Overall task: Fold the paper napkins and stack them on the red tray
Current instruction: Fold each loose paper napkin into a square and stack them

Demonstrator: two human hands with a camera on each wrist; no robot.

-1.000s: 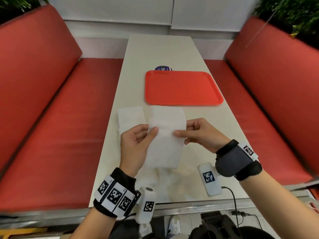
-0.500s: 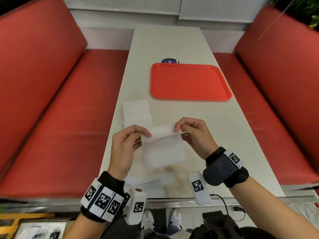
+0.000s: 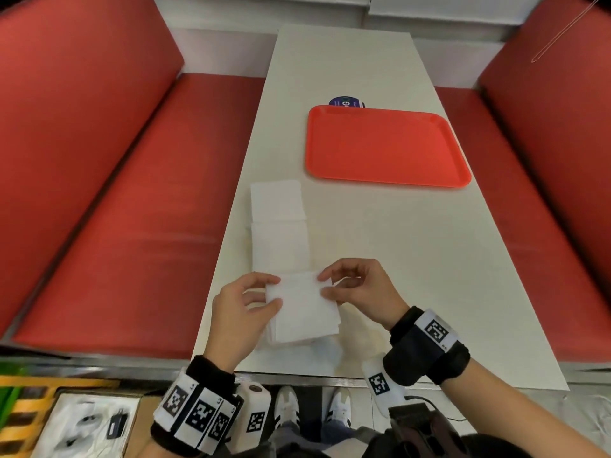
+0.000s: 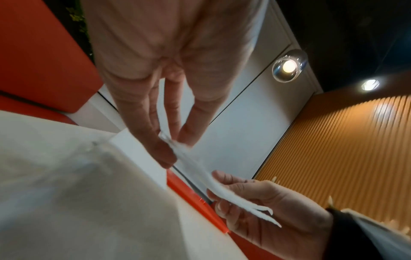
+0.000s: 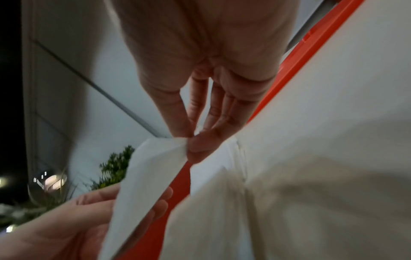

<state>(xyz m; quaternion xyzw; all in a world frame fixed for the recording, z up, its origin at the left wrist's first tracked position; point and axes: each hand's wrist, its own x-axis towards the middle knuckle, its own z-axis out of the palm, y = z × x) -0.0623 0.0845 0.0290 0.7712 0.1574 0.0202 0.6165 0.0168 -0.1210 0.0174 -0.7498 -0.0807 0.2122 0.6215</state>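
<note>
A person's left hand [image 3: 243, 312] and right hand [image 3: 358, 290] are each pinching opposite edges of a folded white paper napkin [image 3: 302, 307] just above the near table [image 3: 413, 259] edge, while the red tray [image 3: 385, 145] is sitting farther back, bare.

The napkin [image 3: 302, 307], open and hanging a second ago, is now folded in half, lowered toward the table [image 3: 413, 259], pinched by left hand [image 3: 241, 312] and right hand [image 3: 360, 292].
</note>
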